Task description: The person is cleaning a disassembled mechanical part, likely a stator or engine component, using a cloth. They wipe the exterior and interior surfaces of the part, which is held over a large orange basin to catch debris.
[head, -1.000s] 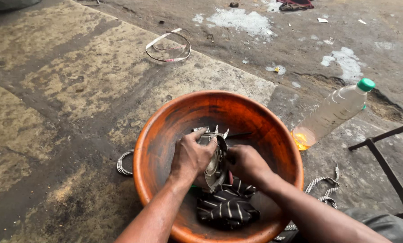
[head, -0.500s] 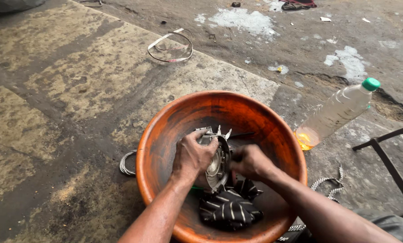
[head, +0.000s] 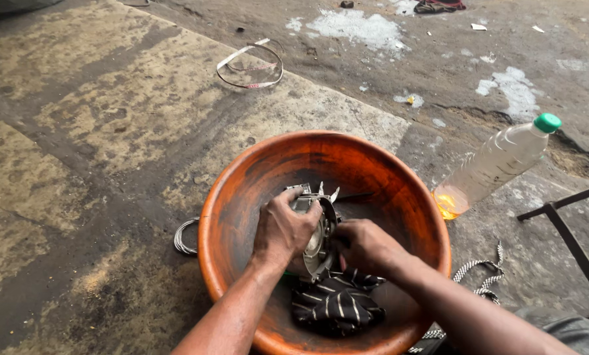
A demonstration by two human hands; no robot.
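Head view, looking down into the basin: the left hand (head: 282, 230) is curled tight over the top of a round metal part with pointed fins (head: 317, 227), fingers wrapped across its rim, holding it on edge. Since a second ago that hand has slid slightly, and the part looks turned a little under it, which I take to mean the rubbing or cleaning is in mid-stroke rather than finished. The right hand (head: 367, 246) presses against the part's right face, fingers bent in; whether it grips the part or something small against it, I cannot tell. Just below both hands lies a dark striped cloth (head: 337, 304), bunched on the basin floor. All of this sits inside a big orange-brown bowl (head: 242, 190) on grimy concrete. To the right leans a clear plastic bottle with a green cap (head: 498, 161), a little yellow liquid at its base. Far left, a metal band loop (head: 250, 66) lies on the ground.
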